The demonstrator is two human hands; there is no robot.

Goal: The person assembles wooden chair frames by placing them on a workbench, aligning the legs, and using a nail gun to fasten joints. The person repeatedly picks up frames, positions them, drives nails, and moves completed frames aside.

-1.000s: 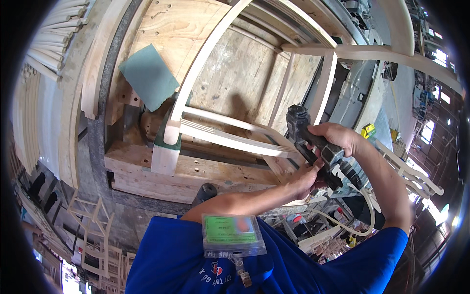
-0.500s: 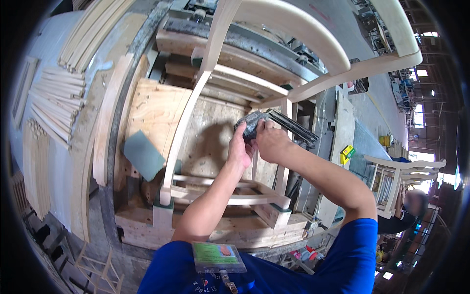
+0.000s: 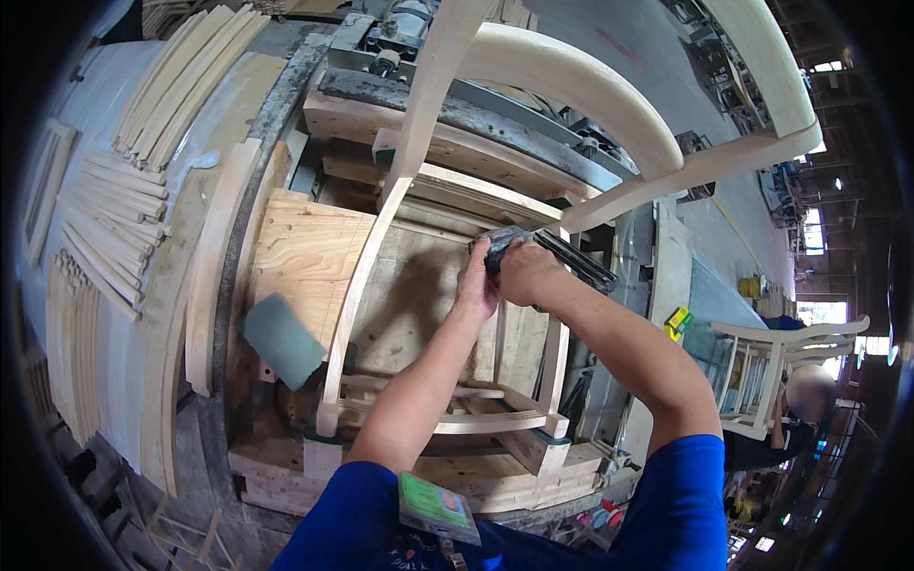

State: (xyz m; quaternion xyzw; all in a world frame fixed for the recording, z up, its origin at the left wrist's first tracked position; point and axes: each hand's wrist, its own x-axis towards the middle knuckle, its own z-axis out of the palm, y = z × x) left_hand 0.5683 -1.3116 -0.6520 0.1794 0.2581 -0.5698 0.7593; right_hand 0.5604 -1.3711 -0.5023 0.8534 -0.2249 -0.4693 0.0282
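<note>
Head view: your left hand (image 3: 475, 284) and right hand (image 3: 529, 275) both have fingers curled closed around the tool (image 3: 574, 258), mid-frame by the chair (image 3: 431, 105). You're probably lining it up; that calls for steadiness.

Left hand (image 3: 475, 288) and right hand (image 3: 529, 274) hold a black tool (image 3: 569, 253).
</note>
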